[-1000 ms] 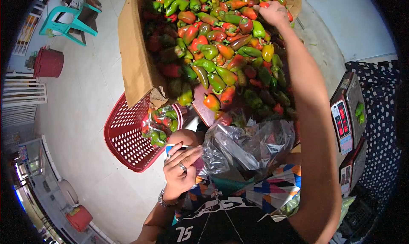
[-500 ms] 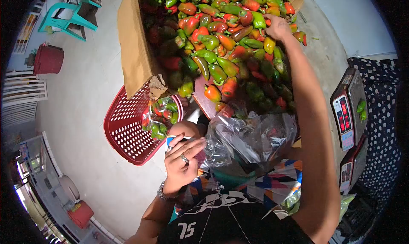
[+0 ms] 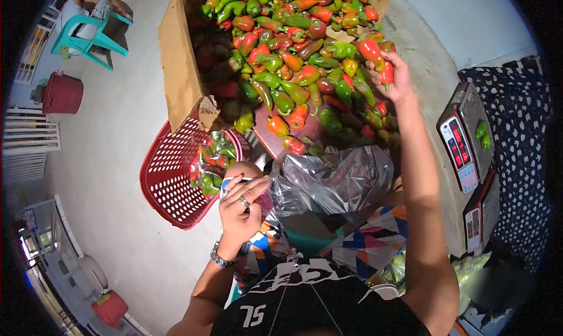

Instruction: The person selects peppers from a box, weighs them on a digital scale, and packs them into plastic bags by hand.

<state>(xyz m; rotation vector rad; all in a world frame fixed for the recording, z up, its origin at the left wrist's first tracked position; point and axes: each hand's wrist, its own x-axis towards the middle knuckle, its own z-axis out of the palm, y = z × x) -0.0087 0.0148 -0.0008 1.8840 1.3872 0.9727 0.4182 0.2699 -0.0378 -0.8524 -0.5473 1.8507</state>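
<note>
My right hand [image 3: 397, 78] is closed on red peppers at the right side of a big heap of peppers [image 3: 293, 60]. One red pepper [image 3: 370, 51] shows above its fingers and another [image 3: 387, 75] hangs below them. My left hand [image 3: 241, 210], wearing a ring and a watch, has its fingers bent together beside a clear plastic bag [image 3: 334, 180]. A blue-and-white edge shows behind these fingers; what they grip is hidden. The bag spreads over my lap, below the near edge of the heap.
Left of the heap hangs a cardboard flap [image 3: 179, 72]. Under it stands a red basket [image 3: 170, 183] holding bagged peppers [image 3: 214, 163]. Two digital scales [image 3: 463, 148] sit at the right, one with green peppers [image 3: 482, 133] on it. A teal chair [image 3: 88, 40] stands far left, with a person there.
My right hand has drawn back from the heap toward me, with red peppers now visible in it. My left hand stays near the bag, and the whole view has shifted slightly.
</note>
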